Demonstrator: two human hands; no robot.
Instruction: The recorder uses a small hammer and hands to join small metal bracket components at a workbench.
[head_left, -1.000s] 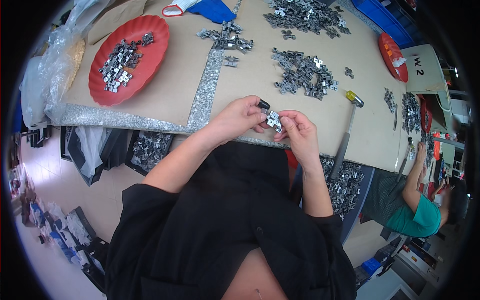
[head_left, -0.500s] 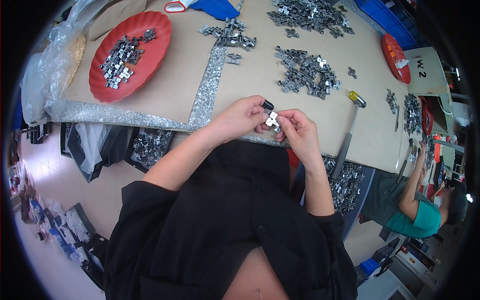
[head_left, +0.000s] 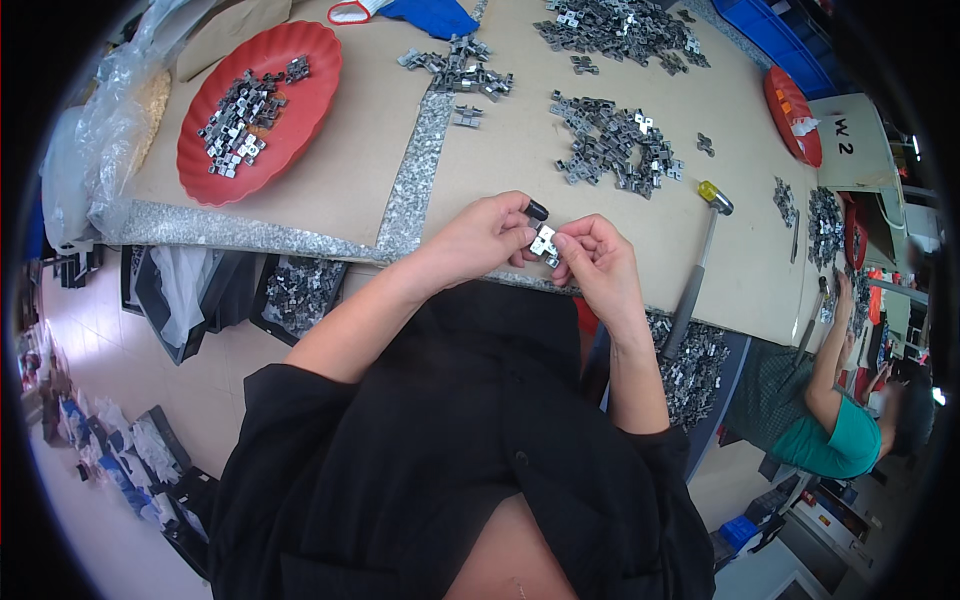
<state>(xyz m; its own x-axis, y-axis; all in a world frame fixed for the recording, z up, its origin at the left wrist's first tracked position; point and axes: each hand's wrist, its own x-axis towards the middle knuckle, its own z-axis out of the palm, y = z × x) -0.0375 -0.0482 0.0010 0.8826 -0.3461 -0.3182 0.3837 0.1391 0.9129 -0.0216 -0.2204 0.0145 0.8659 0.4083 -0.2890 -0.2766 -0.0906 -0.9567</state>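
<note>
I see my left hand point(head_left: 487, 237) and right hand point(head_left: 596, 262) meeting at the near edge of the tan cardboard-covered table point(head_left: 350, 165), fingertips of both pinched together on a small silver stamped-metal clip point(head_left: 544, 243); a short black cylindrical piece point(head_left: 537, 210) pokes up at the left thumb. At twelve o'clock from the hands lies a loose pile of grey metal clips point(head_left: 615, 145); at ten o'clock a red round plastic tray point(head_left: 300, 70) holds more. A yellow-headed hammer point(head_left: 698, 255) rests at three o'clock, nothing blocking the hands. Against half a second ago, the hands hold the same spot and the same grip.
</note>
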